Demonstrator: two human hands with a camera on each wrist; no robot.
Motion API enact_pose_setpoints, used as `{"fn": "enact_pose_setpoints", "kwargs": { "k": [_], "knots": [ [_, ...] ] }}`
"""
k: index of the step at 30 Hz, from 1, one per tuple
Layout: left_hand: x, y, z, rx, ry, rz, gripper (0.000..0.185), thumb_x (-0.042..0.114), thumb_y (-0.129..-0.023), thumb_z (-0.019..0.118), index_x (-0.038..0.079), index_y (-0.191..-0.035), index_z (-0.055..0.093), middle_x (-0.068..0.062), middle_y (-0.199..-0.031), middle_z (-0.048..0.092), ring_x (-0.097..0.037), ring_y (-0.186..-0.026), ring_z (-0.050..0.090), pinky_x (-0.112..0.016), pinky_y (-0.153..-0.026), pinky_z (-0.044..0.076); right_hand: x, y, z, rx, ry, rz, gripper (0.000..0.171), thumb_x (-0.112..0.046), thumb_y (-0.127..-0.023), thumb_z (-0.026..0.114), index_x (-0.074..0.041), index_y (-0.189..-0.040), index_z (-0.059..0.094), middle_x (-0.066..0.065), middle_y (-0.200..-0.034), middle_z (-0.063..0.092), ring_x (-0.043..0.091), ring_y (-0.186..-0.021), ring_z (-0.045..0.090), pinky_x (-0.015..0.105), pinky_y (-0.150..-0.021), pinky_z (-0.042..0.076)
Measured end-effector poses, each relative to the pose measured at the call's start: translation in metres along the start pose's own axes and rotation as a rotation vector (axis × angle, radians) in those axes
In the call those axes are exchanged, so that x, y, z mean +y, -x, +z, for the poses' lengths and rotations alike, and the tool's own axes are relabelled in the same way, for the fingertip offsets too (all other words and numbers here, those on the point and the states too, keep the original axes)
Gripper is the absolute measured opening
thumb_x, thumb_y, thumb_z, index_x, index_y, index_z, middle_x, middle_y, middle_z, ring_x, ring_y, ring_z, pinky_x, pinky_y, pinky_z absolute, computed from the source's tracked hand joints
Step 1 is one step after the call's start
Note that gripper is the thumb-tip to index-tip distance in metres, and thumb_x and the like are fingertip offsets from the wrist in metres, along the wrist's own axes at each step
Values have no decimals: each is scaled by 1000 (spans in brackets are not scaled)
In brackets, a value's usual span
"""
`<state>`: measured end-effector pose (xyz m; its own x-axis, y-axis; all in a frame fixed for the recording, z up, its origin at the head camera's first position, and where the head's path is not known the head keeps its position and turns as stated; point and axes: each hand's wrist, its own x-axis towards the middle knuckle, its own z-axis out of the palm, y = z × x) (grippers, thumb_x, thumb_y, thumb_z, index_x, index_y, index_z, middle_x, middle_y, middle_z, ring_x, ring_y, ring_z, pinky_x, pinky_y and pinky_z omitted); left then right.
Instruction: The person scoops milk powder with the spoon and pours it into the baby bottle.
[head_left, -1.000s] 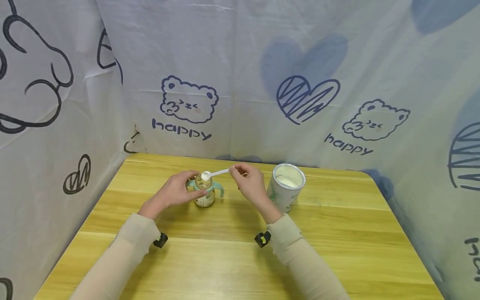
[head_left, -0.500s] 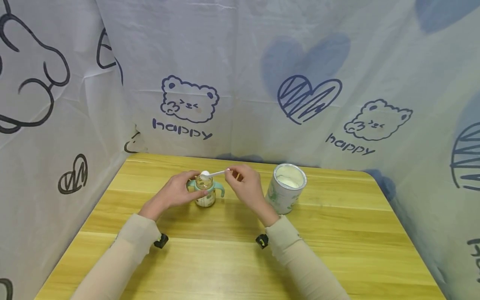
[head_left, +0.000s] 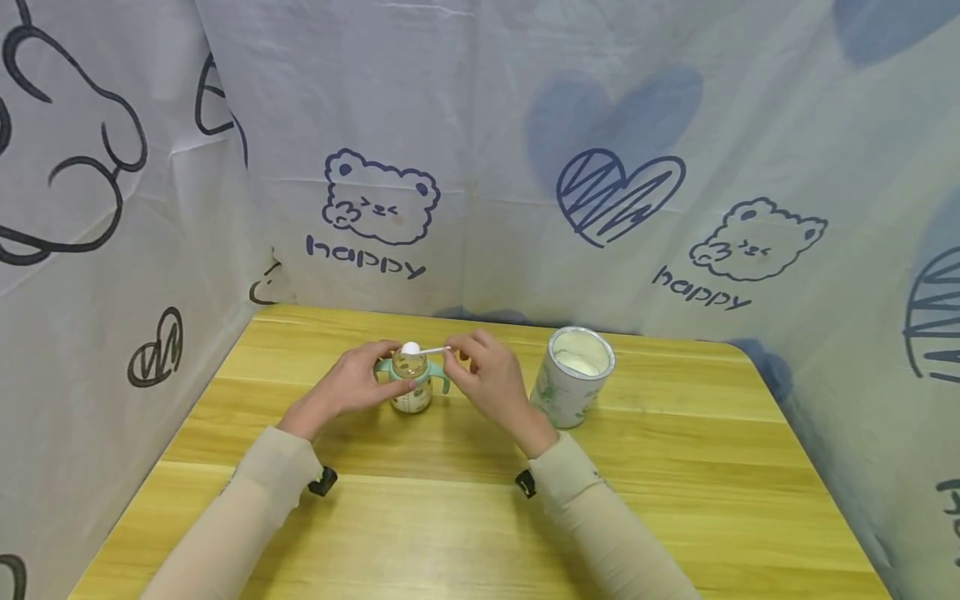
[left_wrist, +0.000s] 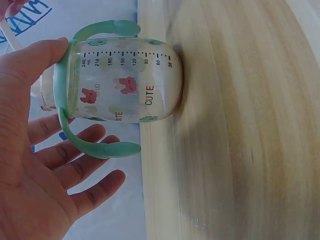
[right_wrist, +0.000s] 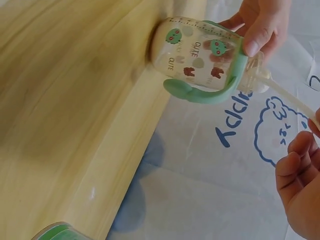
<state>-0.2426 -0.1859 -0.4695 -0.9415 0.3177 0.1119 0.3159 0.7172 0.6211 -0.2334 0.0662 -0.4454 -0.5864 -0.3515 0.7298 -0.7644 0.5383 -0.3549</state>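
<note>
the left hand (head_left: 352,385) holds a small clear baby bottle (head_left: 411,386) that stands upright on the yellow wooden desk (head_left: 450,533). its grip is curled round the top part of the bottle, with the thumb pressed on the green ring by the neck, and the other fingers (left_wrist: 75,150) lie loosely spread by one of the green handles. the bottle has two green handles, little pink and green animal pictures, the word "cute" and a row of numbers up its side. the right hand (head_left: 487,379) is just beside the bottle, on the other side from the left hand. its grip pinches the end of a thin white scoop (head_left: 420,349) between the fingertips. the round bowl of the scoop sits right over the open mouth of the bottle, and the long handle runs back from there to the pinching fingers. you cannot tell from here if any powder is in the scoop. an open round tin (head_left: 573,386) with pale powder inside stands on the desk, near the right hand on its outer side, away from the bottle. a white cloth with bears, hearts and the word "happy" hangs round the desk.
</note>
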Motion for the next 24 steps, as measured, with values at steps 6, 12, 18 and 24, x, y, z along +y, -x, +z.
{"fn": "enact_pose_setpoints", "kwargs": {
  "k": [6,12,18,24],
  "knots": [
    [1,0,-1,-4,-1,7,77,54,-91,78,10,-149,56,-14,-138,67,-34,-125,64,-56,-106,54,3,2,0,7,59,-113,7,-8,-94,73,-8,-100,78,7,-82,66,6,-56,43,14,-49,35],
    [1,1,-1,-4,3,8,76,54,-91,78,10,-149,56,-14,-138,67,-34,-126,64,-56,-107,54,4,4,0,4,128,-194,9,-8,-93,75,-10,-101,78,4,-83,62,4,-53,39,16,-46,33],
    [0,1,0,-3,1,12,76,53,-91,78,9,-149,56,-15,-141,66,-35,-128,63,-56,-108,53,5,7,0,-12,187,-254,11,-9,-94,75,-11,-104,78,4,-85,63,7,-51,46,19,-45,38],
    [1,1,-1,-12,8,0,81,54,-92,77,7,-153,52,-19,-149,61,-39,-135,59,-58,-113,49,6,9,-1,-11,238,-311,12,-9,-93,77,-12,-104,78,3,-85,63,9,-51,49,20,-46,40]
  ]
}}
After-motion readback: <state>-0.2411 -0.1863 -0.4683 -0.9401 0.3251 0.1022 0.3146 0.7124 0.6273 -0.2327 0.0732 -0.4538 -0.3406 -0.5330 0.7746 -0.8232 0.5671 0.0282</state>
